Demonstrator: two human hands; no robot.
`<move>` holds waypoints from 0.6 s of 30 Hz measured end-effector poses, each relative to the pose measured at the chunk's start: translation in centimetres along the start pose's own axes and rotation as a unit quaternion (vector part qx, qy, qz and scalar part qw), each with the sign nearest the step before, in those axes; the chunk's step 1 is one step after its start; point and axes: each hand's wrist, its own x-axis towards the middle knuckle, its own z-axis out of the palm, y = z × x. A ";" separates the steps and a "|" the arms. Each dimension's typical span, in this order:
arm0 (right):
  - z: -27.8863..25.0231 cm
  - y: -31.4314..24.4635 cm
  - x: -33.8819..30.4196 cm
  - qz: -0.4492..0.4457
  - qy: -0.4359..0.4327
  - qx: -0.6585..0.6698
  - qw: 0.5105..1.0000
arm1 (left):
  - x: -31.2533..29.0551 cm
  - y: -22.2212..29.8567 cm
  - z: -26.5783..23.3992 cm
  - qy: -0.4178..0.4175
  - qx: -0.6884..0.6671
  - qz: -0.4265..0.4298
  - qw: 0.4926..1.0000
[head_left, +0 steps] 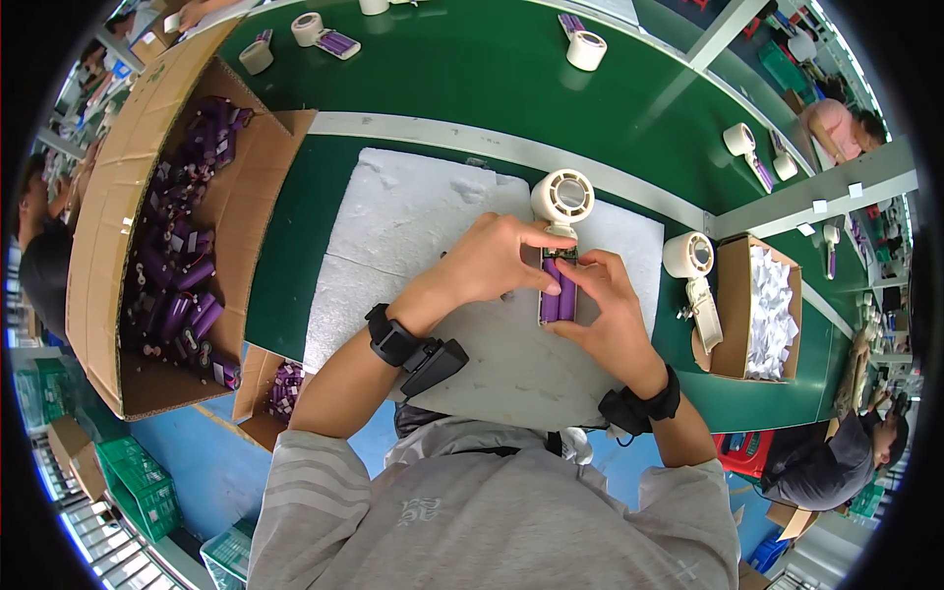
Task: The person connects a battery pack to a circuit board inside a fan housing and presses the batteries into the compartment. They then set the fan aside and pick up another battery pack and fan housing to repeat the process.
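Between my hands is a white handheld fan (567,200), its round head pointing away from me and its handle open. Two purple battery cells (560,295) lie side by side in the handle, below a small green circuit board. My left hand (489,261) grips the fan from the left, its index finger across the neck and its thumb at the cells. From the right, my right hand (612,313) closes on the handle, with fingertips by the board and thumb near the lower end. Beneath them lies a white foam sheet (383,211) with a grey worn area.
A large cardboard box (93,295) of purple battery cells (177,313) stands at left. Another white fan (700,295) lies at right beside a carton of white paper pieces (772,315). Several fans sit on the green conveyor (442,74) beyond a pale rail. Other people work nearby.
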 end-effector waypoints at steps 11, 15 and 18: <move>-0.5 -0.8 0.8 -0.146 0.002 -0.230 0.962 | 0.1 0.4 -0.5 -0.022 -0.021 -0.013 0.999; -0.4 -0.4 1.9 -0.113 0.016 -0.222 0.968 | 0.4 -0.3 0.1 0.044 -0.031 0.030 0.998; -1.3 2.3 5.9 -0.052 0.097 -0.236 0.965 | 0.8 -0.9 0.0 0.174 -0.013 0.095 0.980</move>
